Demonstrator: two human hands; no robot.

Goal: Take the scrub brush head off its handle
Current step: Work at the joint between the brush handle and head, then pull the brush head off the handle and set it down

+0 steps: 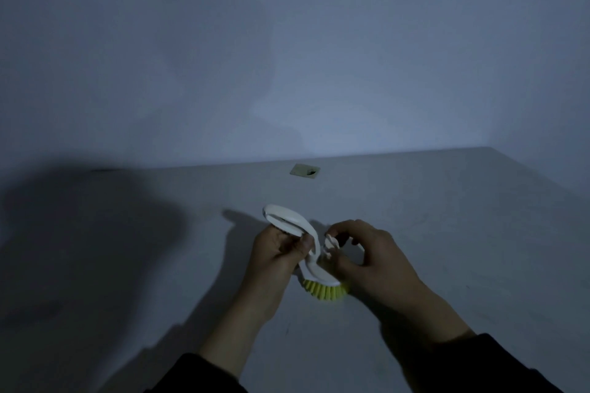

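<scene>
A white curved handle (295,222) rises up and to the left from a scrub brush head (324,290) with yellow-green bristles pointing down. My left hand (276,250) is closed around the handle's middle, thumb on top. My right hand (367,257) grips the white top of the brush head, fingers curled over it and hiding most of it. The brush is held just above the grey table (447,217). Whether handle and head are still joined is hidden by my fingers.
A small square cable port (304,171) is set into the table near the far edge. A blue-grey wall (287,57) stands behind the table. A dark shadow (79,233) covers the table's left side. The room is dim.
</scene>
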